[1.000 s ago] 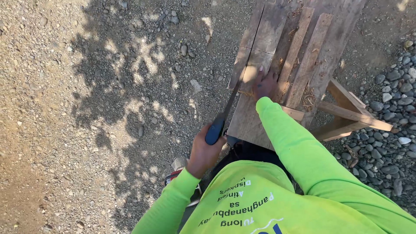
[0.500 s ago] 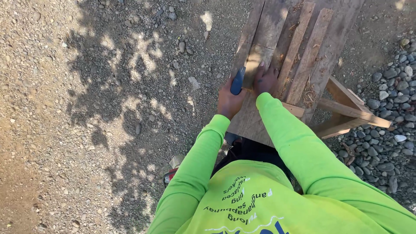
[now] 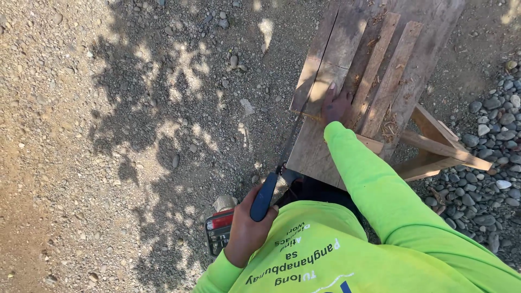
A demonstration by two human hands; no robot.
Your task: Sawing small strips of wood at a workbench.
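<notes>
Left hand drawn back; saw points diagonally up-right into plank.

Counted: two hands, left and right. One handsaw with a dark blue handle. One wide board. Two narrow slats beside it. One wooden sawhorse. One red-and-black object on gravel.

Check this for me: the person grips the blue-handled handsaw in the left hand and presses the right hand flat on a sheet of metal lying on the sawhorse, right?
Not quite. The left hand does grip the blue-handled handsaw, but the right hand presses flat on a wooden board, not a sheet of metal. The board lies on the sawhorse, as the head view shows.
</notes>
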